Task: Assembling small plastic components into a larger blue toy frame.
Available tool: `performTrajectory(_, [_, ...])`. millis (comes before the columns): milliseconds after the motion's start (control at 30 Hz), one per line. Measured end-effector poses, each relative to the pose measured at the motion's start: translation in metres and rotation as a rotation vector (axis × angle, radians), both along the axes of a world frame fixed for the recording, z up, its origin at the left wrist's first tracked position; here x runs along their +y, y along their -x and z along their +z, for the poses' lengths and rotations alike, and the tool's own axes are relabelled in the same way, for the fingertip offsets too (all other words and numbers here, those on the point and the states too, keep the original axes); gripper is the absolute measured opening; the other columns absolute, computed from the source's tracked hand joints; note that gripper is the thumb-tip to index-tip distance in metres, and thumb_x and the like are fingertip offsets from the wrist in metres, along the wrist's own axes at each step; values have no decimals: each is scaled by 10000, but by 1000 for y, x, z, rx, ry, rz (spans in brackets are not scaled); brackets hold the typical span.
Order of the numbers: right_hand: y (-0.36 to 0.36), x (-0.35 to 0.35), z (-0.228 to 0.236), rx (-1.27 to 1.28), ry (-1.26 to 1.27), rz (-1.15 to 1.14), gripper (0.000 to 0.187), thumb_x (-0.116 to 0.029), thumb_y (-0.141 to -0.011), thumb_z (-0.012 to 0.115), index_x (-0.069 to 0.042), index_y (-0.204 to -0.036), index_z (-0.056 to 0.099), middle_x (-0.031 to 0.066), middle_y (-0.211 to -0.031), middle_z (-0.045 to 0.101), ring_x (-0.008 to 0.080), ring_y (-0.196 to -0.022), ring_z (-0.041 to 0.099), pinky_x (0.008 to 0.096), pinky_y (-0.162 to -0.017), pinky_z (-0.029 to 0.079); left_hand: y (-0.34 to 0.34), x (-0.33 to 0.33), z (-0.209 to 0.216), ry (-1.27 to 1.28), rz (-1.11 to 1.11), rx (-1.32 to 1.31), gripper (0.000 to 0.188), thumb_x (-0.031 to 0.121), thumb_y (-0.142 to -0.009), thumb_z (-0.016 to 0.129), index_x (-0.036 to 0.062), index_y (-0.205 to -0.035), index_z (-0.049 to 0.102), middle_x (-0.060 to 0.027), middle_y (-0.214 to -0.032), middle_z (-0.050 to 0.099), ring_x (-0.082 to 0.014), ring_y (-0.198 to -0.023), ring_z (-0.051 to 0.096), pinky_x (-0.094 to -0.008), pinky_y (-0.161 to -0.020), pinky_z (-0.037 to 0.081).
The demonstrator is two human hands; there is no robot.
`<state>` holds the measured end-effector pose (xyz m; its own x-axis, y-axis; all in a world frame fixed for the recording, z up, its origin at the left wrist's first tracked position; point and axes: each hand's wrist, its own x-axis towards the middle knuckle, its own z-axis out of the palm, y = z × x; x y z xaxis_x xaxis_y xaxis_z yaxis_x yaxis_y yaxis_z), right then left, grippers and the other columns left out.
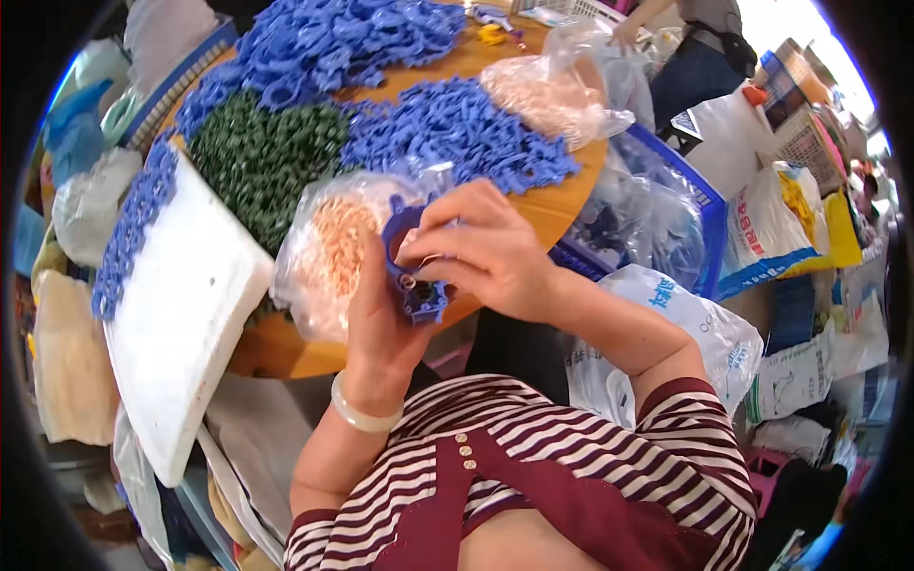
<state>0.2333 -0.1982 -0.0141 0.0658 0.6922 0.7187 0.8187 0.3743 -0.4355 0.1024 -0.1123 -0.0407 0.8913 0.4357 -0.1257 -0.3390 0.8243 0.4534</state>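
My left hand [374,328] is closed round a blue plastic part [426,303] with a ring-shaped opening, held over the round table's near edge. From the right, my right hand [490,249] reaches in, its fingertips pinched together at the part's opening. What those fingertips hold is too small to make out. Beside my left hand lies an open clear bag [328,249] of small peach-coloured pieces. Behind it are a heap of small dark green parts [267,157] and a heap of small blue parts [457,133].
Larger blue parts [343,43] are piled at the table's [562,205] far side. A white foam board [186,285] carries a row of blue parts on the left. Another bag of peach pieces [547,95] lies far right, near a blue crate [709,214]. A person [700,48] stands beyond.
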Motion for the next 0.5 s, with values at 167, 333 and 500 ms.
performTrajectory(167, [-124, -11, 18, 321, -90, -487, 158, -65, -877, 548, 9, -974, 647, 79, -915, 654, 125, -828, 610, 266, -715, 479, -6, 3, -2, -12, -28, 51, 497, 499, -945, 356, 81, -1150, 528, -107, -1018, 590, -266, -818, 606, -455, -753, 528])
performTrajectory(333, [-299, -24, -37, -77, 390, -941, 270, -245, -762, 627, -62, -958, 656, 141, -826, 658, 247, -778, 641, 326, -683, 478, -13, -2, -3, -24, -49, 94, 486, 493, -944, 372, 68, -1108, 543, -103, -997, 593, -275, -819, 604, -465, -751, 526])
performTrajectory(500, [-309, -4, -61, -218, 674, -759, 201, -231, -733, 611, -84, -857, 669, 203, -787, 618, 340, -740, 620, 393, -655, 472, -13, 0, -7, -15, 3, 214, 490, 496, -935, 399, 53, -1093, 539, -101, -968, 593, -283, -825, 607, -470, -753, 525])
